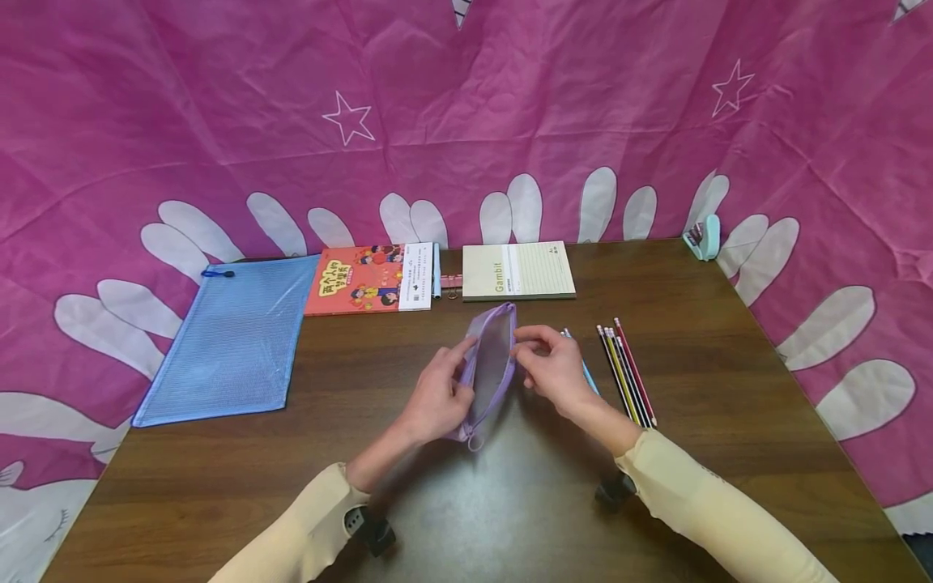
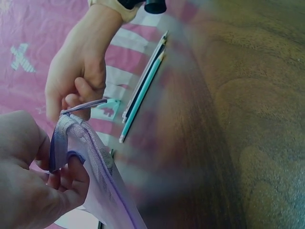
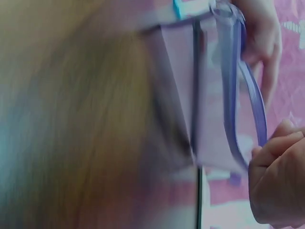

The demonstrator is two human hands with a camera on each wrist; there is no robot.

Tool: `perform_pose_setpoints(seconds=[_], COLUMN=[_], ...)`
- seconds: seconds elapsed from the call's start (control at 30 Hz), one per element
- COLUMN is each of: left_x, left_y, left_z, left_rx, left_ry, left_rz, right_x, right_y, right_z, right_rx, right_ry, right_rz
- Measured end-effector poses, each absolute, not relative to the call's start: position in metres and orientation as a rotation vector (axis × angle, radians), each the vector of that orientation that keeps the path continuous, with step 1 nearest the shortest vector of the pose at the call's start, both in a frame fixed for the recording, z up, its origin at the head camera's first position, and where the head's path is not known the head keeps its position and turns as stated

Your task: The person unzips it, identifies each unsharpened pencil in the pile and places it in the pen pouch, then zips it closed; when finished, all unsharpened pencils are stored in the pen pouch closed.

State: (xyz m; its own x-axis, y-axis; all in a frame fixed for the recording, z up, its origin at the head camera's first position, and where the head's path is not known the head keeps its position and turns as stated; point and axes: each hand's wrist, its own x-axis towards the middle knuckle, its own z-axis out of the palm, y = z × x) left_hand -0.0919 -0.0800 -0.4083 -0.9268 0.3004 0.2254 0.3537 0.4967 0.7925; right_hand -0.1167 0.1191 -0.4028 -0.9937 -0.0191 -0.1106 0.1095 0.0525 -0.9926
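A small purple mesh zip pouch (image 1: 490, 368) stands on edge at the middle of the brown table (image 1: 466, 502). My left hand (image 1: 439, 397) grips its left rim, and my right hand (image 1: 550, 368) pinches the right rim, holding the mouth apart. In the left wrist view the pouch (image 2: 90, 171) hangs between my left hand (image 2: 33, 186) and my right hand (image 2: 76, 76). The right wrist view shows the pouch (image 3: 217, 95) blurred, with my right hand (image 3: 279, 186) on its purple edge and my left hand (image 3: 262, 38) behind.
Several pencils (image 1: 625, 371) lie right of my right hand, a light blue pen (image 1: 583, 368) partly under it. A blue mesh folder (image 1: 229, 336) lies at the left. A red booklet (image 1: 368, 279), a Gambit notepad (image 1: 517, 271) and a teal stapler (image 1: 704, 236) line the back edge.
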Motion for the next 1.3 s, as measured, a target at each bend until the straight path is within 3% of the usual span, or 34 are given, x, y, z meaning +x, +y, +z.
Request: perform_pose_setpoints(seconds=[0.53, 1.3], left_x=[-0.092, -0.09], left_y=[-0.082, -0.081], left_z=[-0.411, -0.412], left_rx=[-0.592, -0.582], left_ry=[-2.682, -2.683], left_rz=[-1.455, -1.472], right_x=[-0.138, -0.135], right_y=[0.233, 0.257], right_z=[-0.4, -0.412], right_rx=[-0.078, -0.15], right_ry=[2.596, 2.79], right_rz=[-1.26, -0.965])
